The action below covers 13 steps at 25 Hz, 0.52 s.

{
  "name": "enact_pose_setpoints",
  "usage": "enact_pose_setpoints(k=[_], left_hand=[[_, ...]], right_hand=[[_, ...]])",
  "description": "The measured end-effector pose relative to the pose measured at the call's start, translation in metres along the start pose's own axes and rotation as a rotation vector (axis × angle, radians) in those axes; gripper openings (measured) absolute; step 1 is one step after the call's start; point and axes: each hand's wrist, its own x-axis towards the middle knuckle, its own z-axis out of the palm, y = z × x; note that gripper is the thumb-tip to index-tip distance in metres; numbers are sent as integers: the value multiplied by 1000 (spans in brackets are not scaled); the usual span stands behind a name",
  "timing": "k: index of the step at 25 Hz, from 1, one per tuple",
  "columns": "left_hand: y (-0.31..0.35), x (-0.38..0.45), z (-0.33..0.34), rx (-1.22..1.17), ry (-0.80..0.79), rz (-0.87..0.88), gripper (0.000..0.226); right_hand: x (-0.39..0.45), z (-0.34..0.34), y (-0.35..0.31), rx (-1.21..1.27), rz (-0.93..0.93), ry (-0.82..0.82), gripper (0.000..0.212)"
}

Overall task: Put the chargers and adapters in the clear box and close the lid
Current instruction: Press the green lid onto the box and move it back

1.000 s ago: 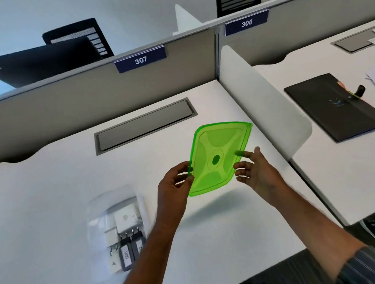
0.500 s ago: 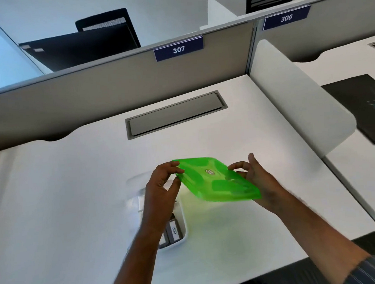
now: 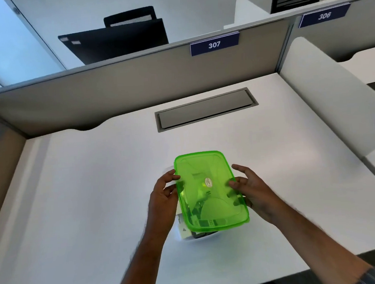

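A translucent green lid [image 3: 209, 190] lies flat over the clear box [image 3: 184, 232], slightly askew, so the box's near left corner sticks out from under it. White and black chargers [image 3: 197, 218] show through the lid and at that corner. My left hand [image 3: 164, 196] grips the lid's left edge with thumb and fingers. My right hand [image 3: 251, 187] holds the lid's right edge, fingertips on top. Whether the lid is pressed down onto the box's rim I cannot tell.
The box stands mid-desk on a white desk [image 3: 85, 194]. A grey cable hatch [image 3: 206, 110] sits behind it. Grey partitions [image 3: 132, 83] close the back, and a white divider panel [image 3: 340, 98] rises on the right. The desk's front edge is near my forearms.
The lid went from tilted up in the air to flat, and moved left and down over the box. Both hands travelled with it.
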Motion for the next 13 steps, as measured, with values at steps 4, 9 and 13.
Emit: enact_pose_setpoints(k=[4,9,13], left_hand=[[-18,-7,-27,21,30,-78,51],[-33,-8,-41,59,124,-160,37],[-36,-3,-44,91,183,-131,32]], right_hand=[[3,26,8,-90,-9,3,47],[11,52,12,-180,-64,10,47],[17,62,15,-207,-70,16,48]])
